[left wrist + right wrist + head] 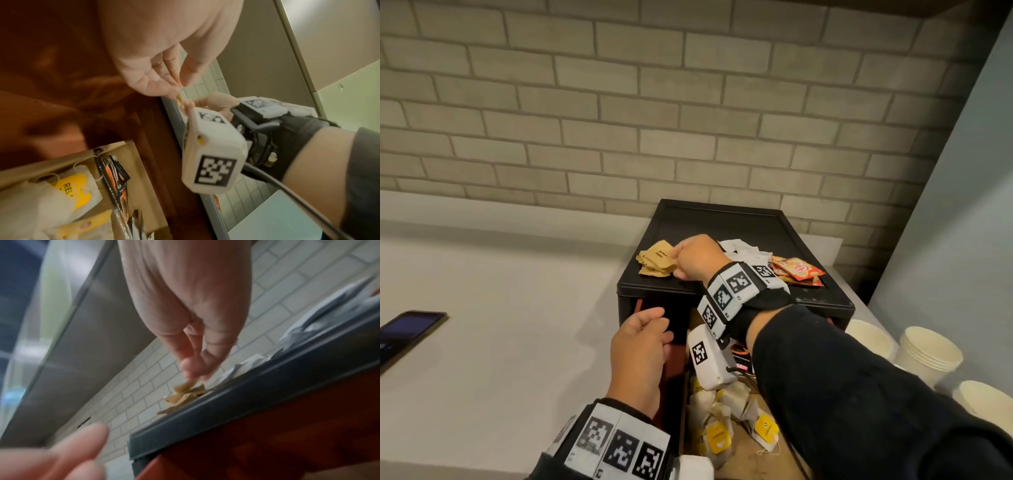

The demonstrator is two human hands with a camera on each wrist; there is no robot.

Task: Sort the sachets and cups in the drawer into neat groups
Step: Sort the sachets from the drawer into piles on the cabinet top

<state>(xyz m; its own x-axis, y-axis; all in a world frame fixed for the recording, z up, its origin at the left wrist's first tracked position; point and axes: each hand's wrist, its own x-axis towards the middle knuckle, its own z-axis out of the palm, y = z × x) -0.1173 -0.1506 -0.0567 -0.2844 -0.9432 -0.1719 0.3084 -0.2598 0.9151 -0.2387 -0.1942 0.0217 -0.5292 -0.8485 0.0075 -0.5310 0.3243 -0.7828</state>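
Pinching a brown sachet between thumb and fingertips, our right hand (693, 258) lowers it onto the brown sachets (656, 261) heaped at the left of the black organiser top (726, 219), so like stays with like. White sachets (743, 249) and red sachets (798, 270) form 2 more groups to the right. Our left hand (638, 353) hangs loosely curled and empty at the open drawer (748, 455), we judge ready for another pick. Tea bags (765, 426) lie unsorted inside; paper cups (929, 354) stand stacked beside it.
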